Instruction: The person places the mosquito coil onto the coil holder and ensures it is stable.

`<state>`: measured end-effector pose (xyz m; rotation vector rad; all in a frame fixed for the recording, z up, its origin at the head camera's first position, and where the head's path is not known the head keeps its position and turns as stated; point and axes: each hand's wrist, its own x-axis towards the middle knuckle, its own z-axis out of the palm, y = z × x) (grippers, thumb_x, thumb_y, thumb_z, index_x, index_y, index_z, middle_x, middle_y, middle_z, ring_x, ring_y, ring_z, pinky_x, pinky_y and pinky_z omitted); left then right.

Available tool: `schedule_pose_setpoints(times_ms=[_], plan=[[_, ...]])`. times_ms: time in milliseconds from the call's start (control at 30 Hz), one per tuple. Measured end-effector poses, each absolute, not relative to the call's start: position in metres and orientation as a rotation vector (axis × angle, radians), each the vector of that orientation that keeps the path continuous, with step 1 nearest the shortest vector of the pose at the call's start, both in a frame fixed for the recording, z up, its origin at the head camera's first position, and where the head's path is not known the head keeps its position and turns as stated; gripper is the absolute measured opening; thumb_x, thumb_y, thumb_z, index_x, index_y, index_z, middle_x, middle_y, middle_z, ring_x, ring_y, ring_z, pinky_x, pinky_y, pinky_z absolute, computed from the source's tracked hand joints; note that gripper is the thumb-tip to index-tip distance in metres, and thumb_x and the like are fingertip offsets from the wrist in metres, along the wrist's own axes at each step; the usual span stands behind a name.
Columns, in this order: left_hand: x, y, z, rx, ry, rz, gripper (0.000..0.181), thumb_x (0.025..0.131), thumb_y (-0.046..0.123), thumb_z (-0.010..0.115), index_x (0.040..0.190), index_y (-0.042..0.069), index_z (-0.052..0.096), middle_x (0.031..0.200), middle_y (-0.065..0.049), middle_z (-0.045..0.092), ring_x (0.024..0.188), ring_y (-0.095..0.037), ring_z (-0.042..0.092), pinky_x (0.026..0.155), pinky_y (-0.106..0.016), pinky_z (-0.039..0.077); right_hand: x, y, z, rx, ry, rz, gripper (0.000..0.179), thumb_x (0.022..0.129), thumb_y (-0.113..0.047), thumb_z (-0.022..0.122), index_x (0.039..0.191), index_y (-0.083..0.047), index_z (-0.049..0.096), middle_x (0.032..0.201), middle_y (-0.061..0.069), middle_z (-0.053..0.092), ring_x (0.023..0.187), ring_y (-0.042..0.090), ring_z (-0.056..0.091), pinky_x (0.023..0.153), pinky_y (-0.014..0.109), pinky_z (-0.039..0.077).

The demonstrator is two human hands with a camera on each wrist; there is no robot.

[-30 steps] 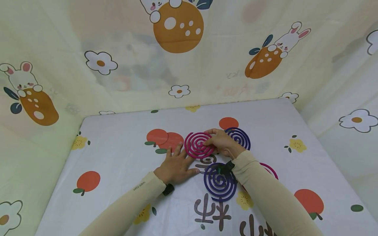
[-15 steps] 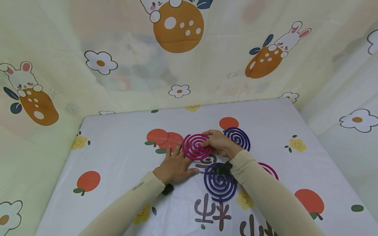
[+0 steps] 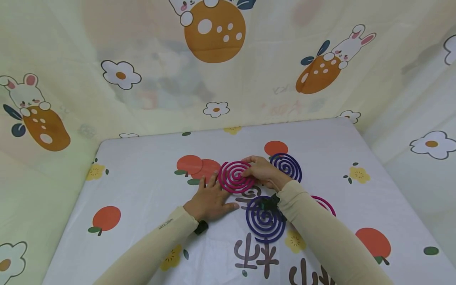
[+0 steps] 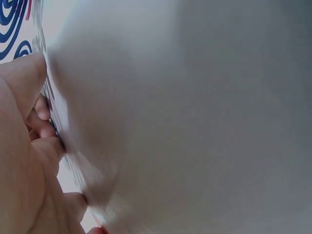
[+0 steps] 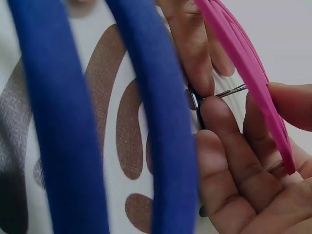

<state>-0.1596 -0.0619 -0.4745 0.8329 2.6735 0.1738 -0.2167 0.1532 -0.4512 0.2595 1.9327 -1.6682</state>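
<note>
My right hand (image 3: 265,172) pinches a pink mosquito coil (image 3: 238,175) between thumb and fingers, tilted over the table. Seen from the right wrist, thin metal prongs (image 5: 231,91) reach from a small dark metal stand (image 5: 197,107) to the inner side of the pink coil. My left hand (image 3: 211,200) lies spread on the cloth just left of the coil, and its straight fingertips press down beside the stand. A blue mosquito coil (image 3: 265,217) lies nearer me, below both hands, and another blue coil (image 3: 286,169) lies behind my right wrist.
A second pink coil (image 3: 325,202) shows partly from under my right forearm. White cloth (image 3: 142,190) printed with fruit, flowers and dark lettering covers the table. A pale curtain (image 3: 160,95) with rabbit prints hangs round its back and sides.
My right hand has shifted slightly left and towards me with the pink coil, then held nearly still. My left hand has hardly moved, and the other coils lie where they were.
</note>
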Motion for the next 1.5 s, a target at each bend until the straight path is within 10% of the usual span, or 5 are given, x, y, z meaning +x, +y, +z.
schedule_pose_setpoints(times_ms=[1500], plan=[[-0.1593, -0.0622, -0.474, 0.806, 2.654, 0.164, 0.084, 0.098, 0.069, 0.05, 0.168, 0.031, 0.021, 0.176, -0.006, 0.01, 0.161, -0.039, -0.002, 0.122, -0.072, 0.008, -0.2171, 0.1552, -0.45, 0.204, 1.901, -1.649, 0.055, 0.095, 0.003, 0.066, 0.146, -0.001, 0.048, 0.131, 0.021, 0.062, 0.091, 0.018, 0.069, 0.072, 0.028, 0.061]])
